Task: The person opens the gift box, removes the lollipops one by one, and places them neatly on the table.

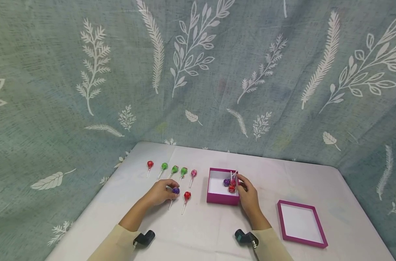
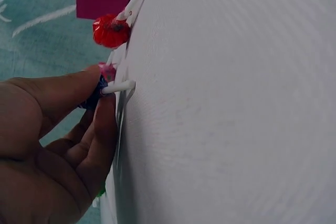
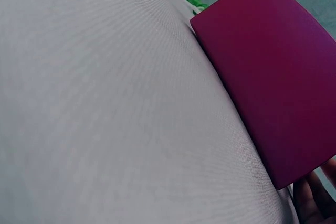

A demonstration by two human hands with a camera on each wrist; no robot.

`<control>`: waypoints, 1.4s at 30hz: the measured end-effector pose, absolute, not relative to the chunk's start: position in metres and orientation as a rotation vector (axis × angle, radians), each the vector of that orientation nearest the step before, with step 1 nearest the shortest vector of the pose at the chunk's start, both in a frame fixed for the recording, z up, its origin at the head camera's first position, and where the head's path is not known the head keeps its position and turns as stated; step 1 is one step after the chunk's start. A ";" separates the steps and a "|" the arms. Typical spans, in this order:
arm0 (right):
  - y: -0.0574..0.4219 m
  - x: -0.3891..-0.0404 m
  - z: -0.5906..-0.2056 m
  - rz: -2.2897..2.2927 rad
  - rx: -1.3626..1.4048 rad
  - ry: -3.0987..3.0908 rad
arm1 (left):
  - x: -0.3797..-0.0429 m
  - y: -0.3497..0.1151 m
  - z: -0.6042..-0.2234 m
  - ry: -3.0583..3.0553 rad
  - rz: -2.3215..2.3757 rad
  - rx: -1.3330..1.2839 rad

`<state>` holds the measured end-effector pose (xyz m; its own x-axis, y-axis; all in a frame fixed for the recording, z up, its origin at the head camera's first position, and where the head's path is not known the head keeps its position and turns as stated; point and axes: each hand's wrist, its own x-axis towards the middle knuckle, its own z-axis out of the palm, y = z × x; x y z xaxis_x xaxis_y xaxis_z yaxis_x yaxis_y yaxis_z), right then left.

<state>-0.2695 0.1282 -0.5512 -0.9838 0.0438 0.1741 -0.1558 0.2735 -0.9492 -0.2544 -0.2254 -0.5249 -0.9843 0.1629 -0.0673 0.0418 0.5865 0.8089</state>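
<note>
Lollipop [image 1: 176,190], purple-wrapped, is pinched by its head between your left hand's [image 1: 159,193] thumb and fingers, over the worktop [image 1: 191,235] and nearer its left edge than its right. Your right hand [image 1: 249,197] rests against the box's [image 1: 222,198] right wall — whether it grips or merely steadies, the view won't tell you. Your pinch could slip, since the head is round and the wrapper probably slick; swing rightward too low and the free stick may knock the red lollipop [image 1: 187,196] just beside it. Uneven pressure from your right hand might skew the box. The purple one's long axis runs roughly far to near — head toward the far edge, stick toward the near edge.
</note>
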 end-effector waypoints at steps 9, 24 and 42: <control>0.128 -0.270 -0.551 1.791 0.097 -2.370 | -0.254 -0.224 -0.527 2.704 1.312 0.175; 0.128 -0.269 -0.549 1.809 0.098 -2.363 | -0.253 -0.225 -0.526 2.723 1.278 0.175; 0.128 -0.271 -0.553 1.788 0.085 -2.364 | -0.258 -0.227 -0.512 2.775 1.240 0.151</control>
